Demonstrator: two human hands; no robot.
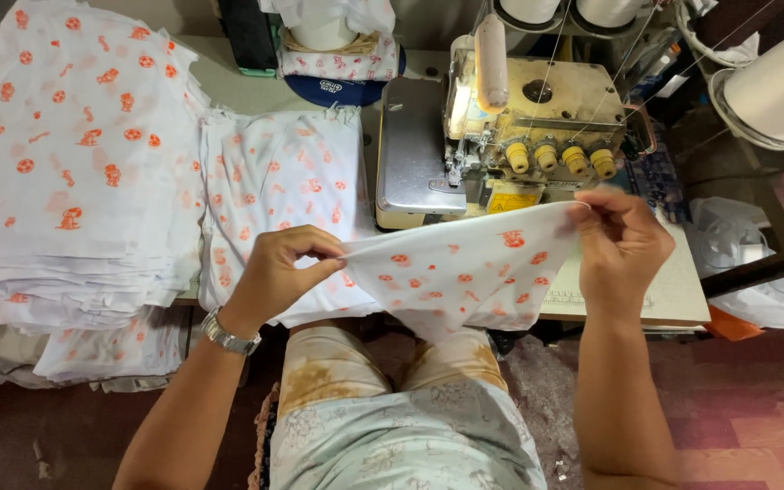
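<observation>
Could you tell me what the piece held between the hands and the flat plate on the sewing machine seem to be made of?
Printed cloth piece: apparently thin matte white fabric with orange motifs; it sags softly. Machine plate: probably brushed metal, given its grey sheen.

A pale grey flat sewing table [256, 91] holds everything here. On its left side sits a tall stack of white cloth pieces with orange prints [74, 154], and the edges hang a little over the table's front. Just beside it lies a smaller, lower pile of the same white and orange cloth [283, 181]. To the right stands an old cream-yellow metal sewing machine with four yellow knobs [537, 127] and a shiny silver plate. At the back of the table rests a dark blue round cap [342, 89].
</observation>
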